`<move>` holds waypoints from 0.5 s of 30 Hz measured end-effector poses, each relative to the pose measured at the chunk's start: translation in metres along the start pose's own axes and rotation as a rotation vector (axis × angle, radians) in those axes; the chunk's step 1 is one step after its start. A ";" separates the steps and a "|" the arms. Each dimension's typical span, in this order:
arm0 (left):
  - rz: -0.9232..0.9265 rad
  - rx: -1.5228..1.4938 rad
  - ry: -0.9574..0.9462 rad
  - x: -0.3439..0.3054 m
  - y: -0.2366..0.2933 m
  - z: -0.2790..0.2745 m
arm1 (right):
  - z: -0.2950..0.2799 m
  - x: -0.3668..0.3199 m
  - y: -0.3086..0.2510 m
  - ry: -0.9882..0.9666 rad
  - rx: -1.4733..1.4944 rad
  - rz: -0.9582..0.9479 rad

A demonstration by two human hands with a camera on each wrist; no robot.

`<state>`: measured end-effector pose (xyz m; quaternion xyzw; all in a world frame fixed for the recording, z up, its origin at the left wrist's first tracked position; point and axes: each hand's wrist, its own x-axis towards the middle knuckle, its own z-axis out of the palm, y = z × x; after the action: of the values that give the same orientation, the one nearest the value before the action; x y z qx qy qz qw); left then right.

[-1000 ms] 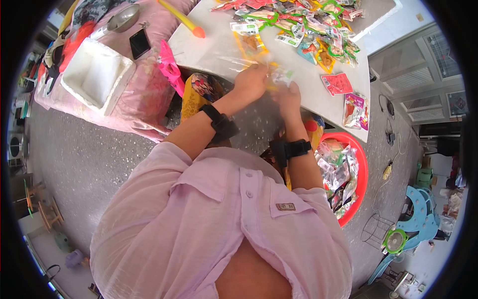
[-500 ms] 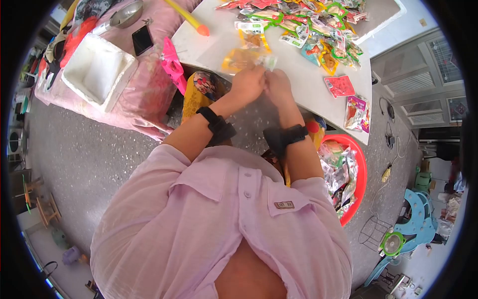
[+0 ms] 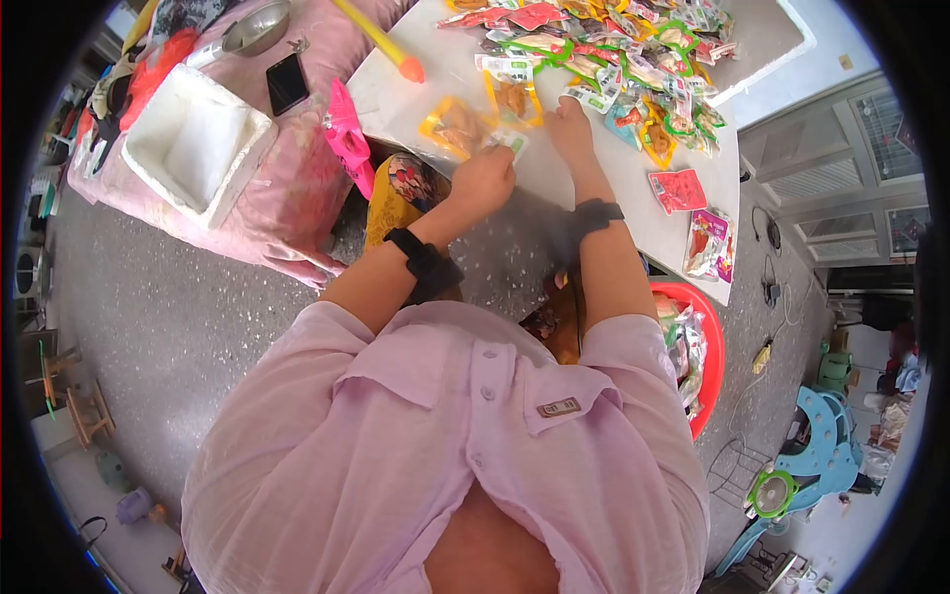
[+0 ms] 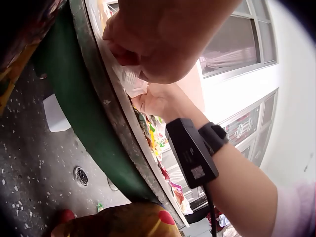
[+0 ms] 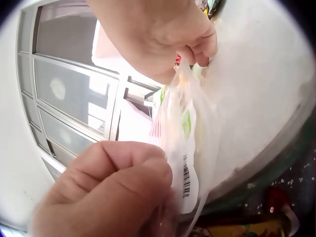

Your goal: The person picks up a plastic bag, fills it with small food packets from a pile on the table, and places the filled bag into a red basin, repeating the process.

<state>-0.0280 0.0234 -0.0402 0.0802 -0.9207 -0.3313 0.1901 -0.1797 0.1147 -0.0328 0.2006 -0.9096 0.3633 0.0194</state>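
Note:
Between the two hands a clear plastic bag (image 5: pixel 210 128) is stretched above the table's near edge. Behind the film shows a food packet (image 3: pixel 453 127) with a yellow border and brown contents; its white label (image 5: pixel 186 182) bears a barcode. My left hand (image 3: pixel 485 178) pinches the bag and packet near the label, thumb uppermost in the right wrist view. Farther forward and to the right, my right hand (image 3: pixel 571 129) has its fingers curled on the other end of the bag. A similar yellow-bordered packet (image 3: pixel 512 94) lies flat just beyond the hands.
Colourful food packets (image 3: pixel 614 49) are heaped at the table's back. A red packet (image 3: pixel 678 190) and a purple one (image 3: pixel 709 246) lie at its right. Below stands a red basin (image 3: pixel 708 366) of packets. Left are a pink inflatable (image 3: pixel 346 139) and white foam box (image 3: pixel 198 144).
The hands, close together half a second ago, have parted. The right hand moved forward and right, the left slightly back, and the clear bag is drawn out between them.

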 end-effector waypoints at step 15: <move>0.017 -0.019 0.000 0.003 0.002 0.005 | -0.031 -0.030 -0.015 0.157 0.716 0.299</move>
<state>-0.0327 0.0265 -0.0415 0.0702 -0.9182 -0.3384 0.1937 -0.1505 0.1364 -0.0056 0.0315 -0.7404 0.6705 -0.0353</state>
